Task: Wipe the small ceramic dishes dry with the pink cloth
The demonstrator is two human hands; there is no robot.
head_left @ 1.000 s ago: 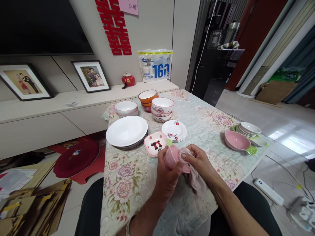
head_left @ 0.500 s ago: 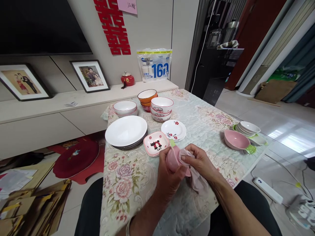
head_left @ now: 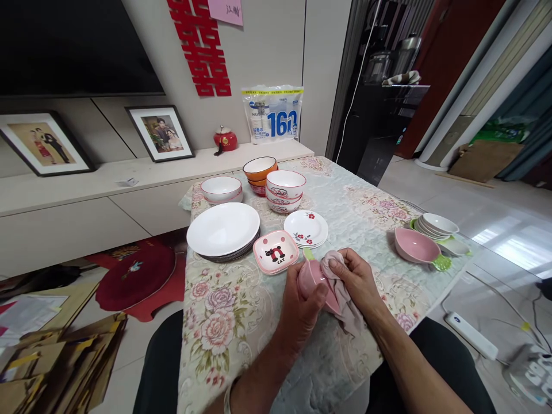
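Far L on the surface (head_left: 215,322): big plates (head_left: 223,230), stacked, top one plain white; just behind, white bowls (head_left: 221,188) w/ thin red rim. Next R, orange bowls (head_left: 260,169) at back, then cat dish (head_left: 276,253) up front: pink rim, dots, black cat pic, "CAT" lettering. Behind that, tall-ish stack of red-rimmed bowls (head_left: 285,192); small plates (head_left: 306,229) w/ red flowers just beside cat dish.

Mid, near side: L hand (head_left: 302,305), fingers wrapped round pink bowl (head_left: 309,278). Bowl's tilted, held over the surface btwn both hands, nearer than cat dish. Looks smooth, shiny, light pink, w/ pale green stub at far end; partly hidden by hand & cloth (head_left: 343,296). Cloth's greyish pink, bunched vs. bowl's R side, loose end hanging. R hand (head_left: 360,283): fingers gripping cloth, thumb on top.

Far R, well apart: pink dish (head_left: 416,246), green leafy handle, next to small bowls (head_left: 439,224), stacked.
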